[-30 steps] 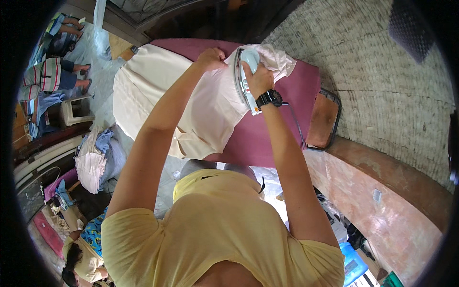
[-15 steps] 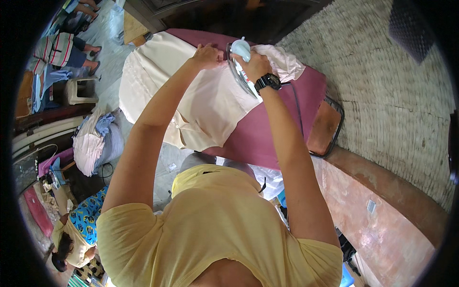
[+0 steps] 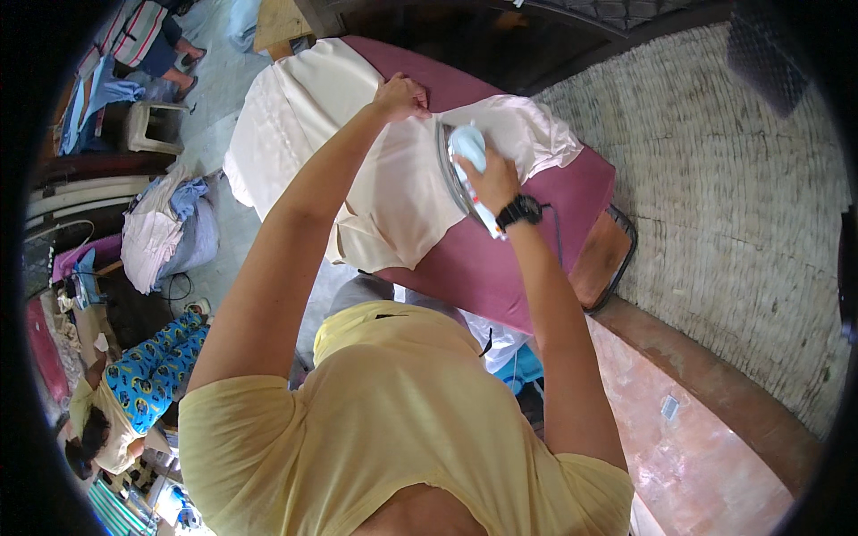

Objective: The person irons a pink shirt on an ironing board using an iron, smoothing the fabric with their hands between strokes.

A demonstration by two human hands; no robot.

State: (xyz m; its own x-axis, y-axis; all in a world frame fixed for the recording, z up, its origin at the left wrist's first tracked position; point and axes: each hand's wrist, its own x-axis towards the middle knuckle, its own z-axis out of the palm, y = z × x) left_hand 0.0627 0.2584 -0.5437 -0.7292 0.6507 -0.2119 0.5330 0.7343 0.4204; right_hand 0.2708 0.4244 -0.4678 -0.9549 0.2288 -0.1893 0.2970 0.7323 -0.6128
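Observation:
A cream button-up shirt (image 3: pixel 398 196) lies spread over a padded ironing board (image 3: pixel 487 277) with a maroon cover. On the shirt, near the board's right half, rests a clothes iron (image 3: pixel 468 143) with a light blue and white body. My right hand (image 3: pixel 494 186), with a black watch at the wrist, is wrapped round the iron's handle. At the shirt's far edge my left hand (image 3: pixel 404 98) is closed on the cloth, its fingers curled and close together. One sleeve (image 3: pixel 545 134) bunches up to the right of the iron.
The iron's dark cord (image 3: pixel 558 237) runs along the board's right part. Beyond stand a dark wooden piece (image 3: pixel 429 54) and a textured wall (image 3: pixel 715 179). To the left are a pile of clothes (image 3: pixel 161 232), a stool (image 3: pixel 147 134) and a person in patterned blue trousers (image 3: pixel 156 371).
The iron, in my right hand, has slid toward me and slightly right. My left hand stays at the far edge, its fingers now more curled. The sleeve lies more spread out.

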